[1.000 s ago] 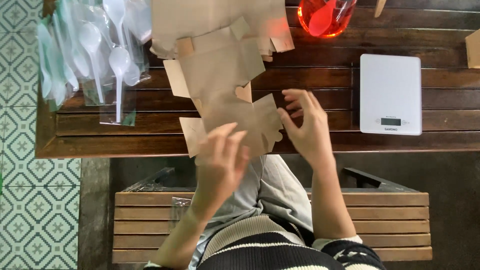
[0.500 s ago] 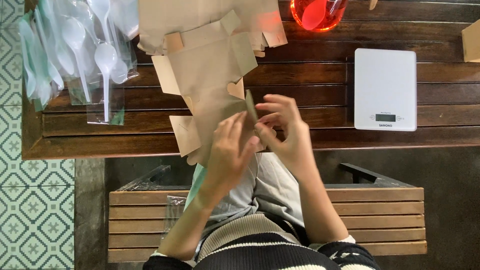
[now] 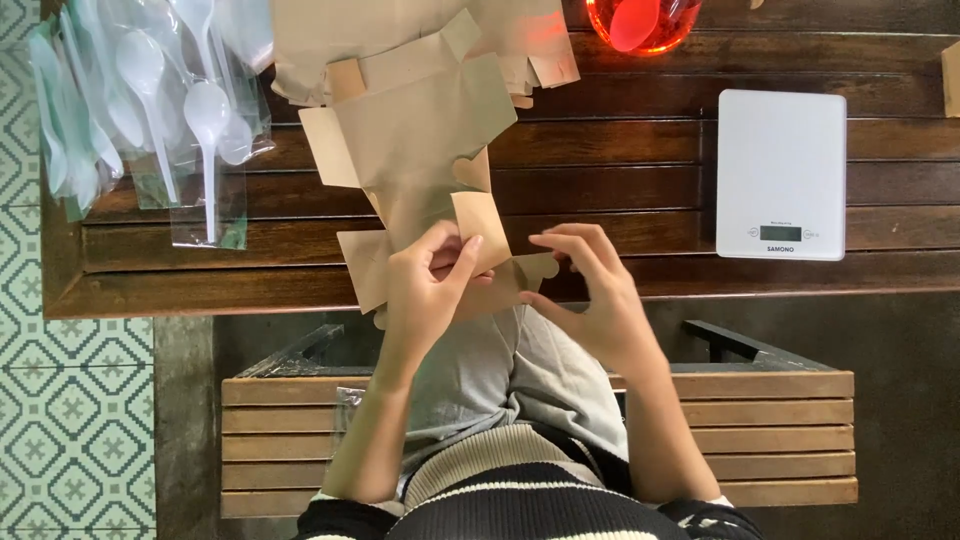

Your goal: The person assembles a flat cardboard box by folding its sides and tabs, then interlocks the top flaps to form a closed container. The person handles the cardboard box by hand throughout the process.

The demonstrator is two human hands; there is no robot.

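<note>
- Lower part of the folded brown cardboard blank (image 3: 420, 150) hidden behind the left hand (image 3: 425, 285).
- Red bowl (image 3: 645, 22) cut off by the top edge.
- Cardboard scrap (image 3: 951, 78) clipped at the right edge.
- Scale (image 3: 781, 173) display too small to read.

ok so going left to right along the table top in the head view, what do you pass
wrapped plastic spoons → flat brown cardboard blanks → red bowl → white kitchen scale
</note>
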